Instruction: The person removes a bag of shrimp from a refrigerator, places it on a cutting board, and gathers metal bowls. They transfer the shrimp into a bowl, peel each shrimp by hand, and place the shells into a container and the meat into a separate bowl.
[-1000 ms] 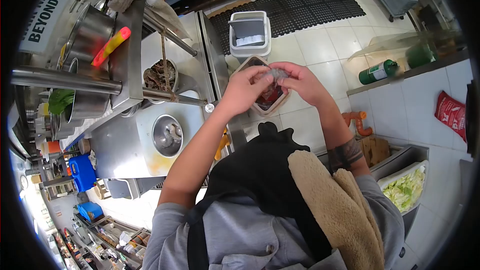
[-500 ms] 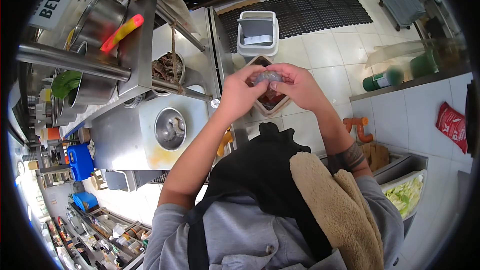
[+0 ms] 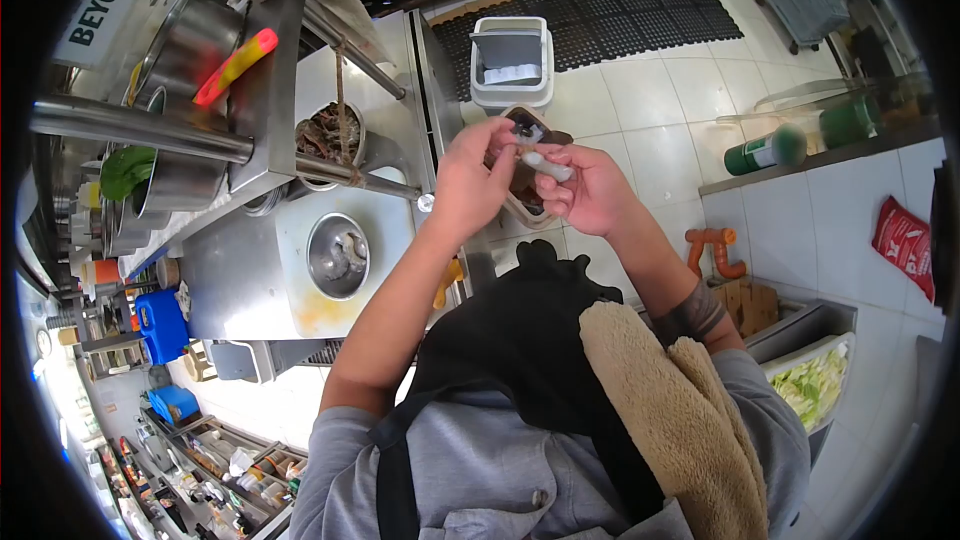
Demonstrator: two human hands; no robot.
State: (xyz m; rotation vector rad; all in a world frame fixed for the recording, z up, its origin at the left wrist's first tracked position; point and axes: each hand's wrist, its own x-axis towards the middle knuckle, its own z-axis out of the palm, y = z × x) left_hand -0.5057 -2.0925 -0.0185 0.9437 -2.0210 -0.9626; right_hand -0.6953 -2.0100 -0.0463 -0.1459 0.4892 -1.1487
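A pale, greyish shrimp-like piece [image 3: 550, 168] is pinched in the fingers of my right hand [image 3: 592, 190]. My left hand [image 3: 470, 175] holds the other end, its fingertips closed on a thin, whitish part of it. Both hands are over an open tan container [image 3: 535, 216] with dark contents, which they partly hide. To the left, a steel bowl [image 3: 338, 284] with similar grey translucent pieces [image 3: 345, 255] stands on a white cutting board [image 3: 385, 225].
A white bin [image 3: 512, 90] stands just beyond the container. Steel shelf rails [image 3: 150, 128] cross the left side, near a pot of dark scraps [image 3: 325, 135]. Orange pipes [image 3: 716, 252] and a tray of cut greens [image 3: 808, 385] are at the right.
The grey piece, earlier bunched between both hands, now shows stretched out and paler. My hands have turned and moved slightly apart, and the right fingers have curled beneath it.
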